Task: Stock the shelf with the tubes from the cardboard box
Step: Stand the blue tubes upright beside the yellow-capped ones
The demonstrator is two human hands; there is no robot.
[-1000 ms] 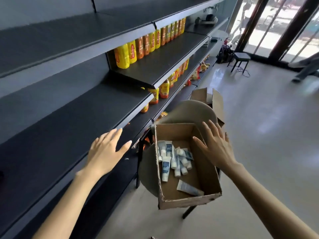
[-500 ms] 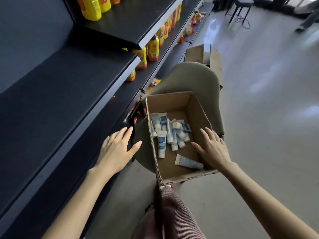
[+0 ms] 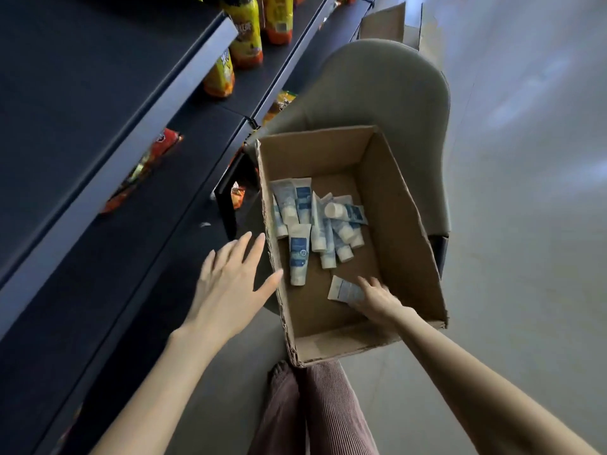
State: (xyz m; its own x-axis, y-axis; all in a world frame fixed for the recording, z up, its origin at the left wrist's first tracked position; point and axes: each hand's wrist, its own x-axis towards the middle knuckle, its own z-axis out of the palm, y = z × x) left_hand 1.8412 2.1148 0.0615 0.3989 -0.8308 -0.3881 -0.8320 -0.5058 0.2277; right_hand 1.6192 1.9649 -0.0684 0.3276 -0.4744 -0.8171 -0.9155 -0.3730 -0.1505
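Right hand: the right hand (image 3: 377,298) is down inside the cardboard box (image 3: 405,224), near its front wall. Its fingers lie fairly straight over the lone tube (image 3: 341,288). Blur hides the thumb, so I cannot tell whether it pinches the tube yet.
Left hand: the left hand (image 3: 230,284) is spread wide and holds nothing. It is just outside the box's left wall, with the thumb tip at the cardboard edge.
Tubes: the heap of tubes (image 3: 312,221) lies criss-crossed on the box floor, towards the back and left. The lone tube lies apart from it, nearer the front.
Box support: the box rests on a grey chair (image 3: 377,87), and a second carton (image 3: 384,24) stands behind the chair.
Shelf: the dark shelf (image 3: 82,142) runs left of the box. Yellow bottles (image 3: 246,37) stand on a lower board, further along.
Step in hand: probably picking the first tube. It would go best taken across the body, not by the cap, and lifted clear of the wall. The left hand could steady the box, which overhangs the seat.
Writing: the tubes are white with blue panels, the print too small to read. The bottle labels are blurred.
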